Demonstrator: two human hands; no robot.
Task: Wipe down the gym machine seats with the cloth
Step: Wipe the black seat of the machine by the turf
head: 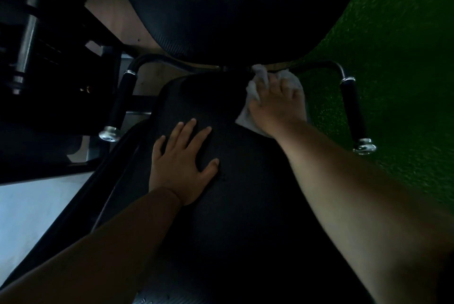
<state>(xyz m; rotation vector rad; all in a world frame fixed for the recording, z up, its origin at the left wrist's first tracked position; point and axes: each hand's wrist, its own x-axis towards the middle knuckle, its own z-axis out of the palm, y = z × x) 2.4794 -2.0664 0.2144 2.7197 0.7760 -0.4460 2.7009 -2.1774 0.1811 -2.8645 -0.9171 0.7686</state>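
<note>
A black padded seat (240,181) fills the middle of the view, with a second black pad (221,9) beyond it at the top. My right hand (277,102) presses a white cloth (254,92) onto the far right corner of the seat, fingers spread over it. My left hand (181,158) lies flat on the seat's middle left, fingers apart, holding nothing. Part of the cloth is hidden under my right hand.
Two black handles with chrome ends flank the seat, left handle (120,107) and right handle (353,112). Green turf floor (393,45) lies to the right. A bar with weight plates (29,9) and dark frame parts stand at the upper left.
</note>
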